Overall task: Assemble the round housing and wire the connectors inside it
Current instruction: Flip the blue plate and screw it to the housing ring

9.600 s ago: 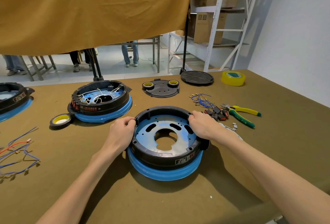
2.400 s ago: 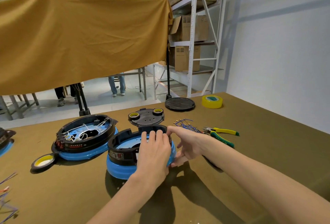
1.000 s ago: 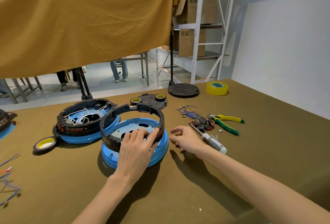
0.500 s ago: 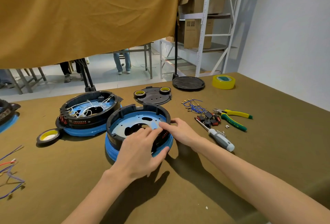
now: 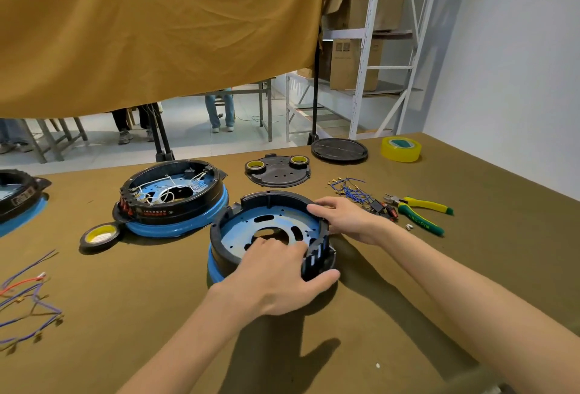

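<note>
Head view: housing point(image 5: 270, 205) between hands.

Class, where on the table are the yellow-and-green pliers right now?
In the head view, the pliers lie on the table's right side, just right of the loose blue wires, beyond the right hand.

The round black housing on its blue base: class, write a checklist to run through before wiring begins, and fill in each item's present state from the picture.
1. Round black housing ring seated level on the blue base: cannot tell, the near side is hidden by the left hand.
2. Housing steadied: ok, left hand grips the near rim, right hand holds the far right rim.
3. Blue wires with terminals on the table: ok, lying right of the housing.
4. Small black and red connectors at hand: ok.
5. Green and yellow pliers within reach: ok.
6. Inside of the housing wired: not ok, none visible.
</note>
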`<state>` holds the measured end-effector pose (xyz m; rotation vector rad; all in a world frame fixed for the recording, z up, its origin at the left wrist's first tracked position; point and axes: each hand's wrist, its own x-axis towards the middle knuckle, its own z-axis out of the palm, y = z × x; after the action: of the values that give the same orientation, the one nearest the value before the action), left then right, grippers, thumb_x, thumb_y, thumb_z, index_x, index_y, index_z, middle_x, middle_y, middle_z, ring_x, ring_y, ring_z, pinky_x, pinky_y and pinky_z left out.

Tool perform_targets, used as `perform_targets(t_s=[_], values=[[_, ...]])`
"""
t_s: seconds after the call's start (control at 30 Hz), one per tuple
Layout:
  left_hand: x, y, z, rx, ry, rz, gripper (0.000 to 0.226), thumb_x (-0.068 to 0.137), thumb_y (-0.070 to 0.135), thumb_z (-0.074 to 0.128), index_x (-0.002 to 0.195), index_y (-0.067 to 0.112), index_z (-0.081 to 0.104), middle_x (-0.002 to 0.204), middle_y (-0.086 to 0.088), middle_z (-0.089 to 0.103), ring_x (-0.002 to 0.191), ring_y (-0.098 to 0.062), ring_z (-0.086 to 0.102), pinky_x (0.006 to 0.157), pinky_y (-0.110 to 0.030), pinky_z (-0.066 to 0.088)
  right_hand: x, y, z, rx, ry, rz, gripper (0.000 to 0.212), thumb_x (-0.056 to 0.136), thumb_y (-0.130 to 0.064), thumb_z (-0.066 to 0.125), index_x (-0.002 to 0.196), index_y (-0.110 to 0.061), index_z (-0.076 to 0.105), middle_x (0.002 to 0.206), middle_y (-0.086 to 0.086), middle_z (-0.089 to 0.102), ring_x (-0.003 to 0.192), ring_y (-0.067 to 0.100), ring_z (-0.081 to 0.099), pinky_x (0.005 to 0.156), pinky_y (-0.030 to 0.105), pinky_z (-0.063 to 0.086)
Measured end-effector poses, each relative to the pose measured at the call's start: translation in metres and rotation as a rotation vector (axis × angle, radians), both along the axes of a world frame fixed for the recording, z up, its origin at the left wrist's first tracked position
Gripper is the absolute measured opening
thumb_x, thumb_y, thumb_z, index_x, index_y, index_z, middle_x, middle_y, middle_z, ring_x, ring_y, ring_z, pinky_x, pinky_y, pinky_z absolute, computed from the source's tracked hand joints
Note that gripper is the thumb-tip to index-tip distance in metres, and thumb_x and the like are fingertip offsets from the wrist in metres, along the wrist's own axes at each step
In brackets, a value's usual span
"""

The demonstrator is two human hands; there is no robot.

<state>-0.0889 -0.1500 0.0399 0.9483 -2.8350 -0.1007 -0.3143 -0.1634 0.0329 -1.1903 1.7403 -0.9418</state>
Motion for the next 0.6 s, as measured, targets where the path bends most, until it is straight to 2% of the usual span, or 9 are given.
perform_targets(t_s=[0.03,0.1,0.17,0.2,0.27,0.3,0.4,0.5,0.6], values=[[-0.003,0.001,0.0,0.067,0.011,-0.006,0.088,0.081,0.093,0.015,0.117,0.029,0.063,0.094,0.005,0.07,0.088,-0.018,0.062,0.086,-0.041,0.045,-0.003,0.003,0.001,-0.01,-0.014,-0.004,0.037,0.101,-0.045,0.06,0.126,-0.019,0.063,0.117,0.0,0.072,0.1,0.014,0.073,0.079,0.03,0.059],[-0.005,0.002,0.001,0.186,0.037,-0.023,0.091,0.083,0.091,0.018,0.145,0.033,0.05,0.123,0.005,0.07,0.115,-0.02,0.06,0.105,-0.042,0.041,-0.007,0.009,0.001,-0.014,-0.027,-0.004,0.027,0.102,-0.046,0.056,0.117,-0.026,0.068,0.11,-0.003,0.077,0.097,0.012,0.075,0.081,0.028,0.06],[-0.001,-0.001,0.002,0.23,0.048,-0.053,0.089,0.085,0.088,0.021,0.152,0.034,0.042,0.135,0.008,0.066,0.128,-0.019,0.054,0.114,-0.041,0.034,-0.007,0.014,0.0,-0.011,-0.061,-0.006,0.029,0.104,-0.045,0.053,0.121,-0.027,0.068,0.112,-0.005,0.077,0.101,0.013,0.074,0.087,0.03,0.057],[0.001,-0.002,0.002,0.247,0.05,-0.069,0.087,0.085,0.087,0.023,0.151,0.035,0.043,0.136,0.01,0.065,0.126,-0.017,0.055,0.111,-0.04,0.038,-0.006,0.015,0.001,-0.01,-0.08,-0.01,0.033,0.105,-0.044,0.052,0.127,-0.024,0.067,0.115,-0.005,0.076,0.104,0.013,0.073,0.089,0.03,0.056],[0.006,-0.004,0.0,0.249,0.038,-0.099,0.082,0.085,0.086,0.027,0.143,0.034,0.052,0.123,0.012,0.069,0.109,-0.013,0.062,0.093,-0.036,0.05,-0.003,0.017,0.001,-0.012,-0.104,-0.027,0.038,0.107,-0.041,0.051,0.137,-0.02,0.062,0.117,-0.006,0.073,0.105,0.01,0.071,0.088,0.029,0.056],[0.007,-0.003,-0.001,0.221,0.026,-0.109,0.079,0.085,0.085,0.029,0.138,0.033,0.057,0.115,0.011,0.07,0.1,-0.012,0.064,0.083,-0.034,0.051,-0.002,0.017,0.0,-0.011,-0.109,-0.038,0.038,0.107,-0.039,0.05,0.138,-0.018,0.061,0.118,-0.005,0.072,0.106,0.011,0.07,0.091,0.033,0.057],[0.008,-0.003,-0.003,0.143,-0.004,-0.118,0.072,0.086,0.081,0.036,0.129,0.03,0.063,0.103,0.008,0.07,0.092,-0.014,0.064,0.073,-0.032,0.05,0.001,0.017,-0.004,-0.016,-0.124,-0.081,0.037,0.109,-0.034,0.048,0.137,-0.015,0.06,0.128,0.008,0.068,0.12,0.026,0.065,0.111,0.052,0.047],[0.007,-0.005,-0.004,0.141,0.006,-0.139,0.058,0.088,0.078,0.038,0.106,0.03,0.065,0.079,0.009,0.063,0.072,-0.01,0.059,0.058,-0.028,0.039,0.001,0.016,-0.006,-0.03,-0.117,-0.074,0.036,0.11,-0.032,0.045,0.138,-0.015,0.059,0.128,0.01,0.068,0.12,0.027,0.064,0.111,0.051,0.047],[0.004,-0.007,-0.004,0.121,0.004,-0.151,0.052,0.09,0.074,0.041,0.104,0.028,0.061,0.08,0.008,0.062,0.072,-0.011,0.058,0.056,-0.027,0.04,-0.003,0.013,-0.003,-0.037,-0.106,-0.052,0.033,0.11,-0.033,0.044,0.134,-0.019,0.062,0.126,0.008,0.07,0.117,0.025,0.067,0.105,0.045,0.052]])
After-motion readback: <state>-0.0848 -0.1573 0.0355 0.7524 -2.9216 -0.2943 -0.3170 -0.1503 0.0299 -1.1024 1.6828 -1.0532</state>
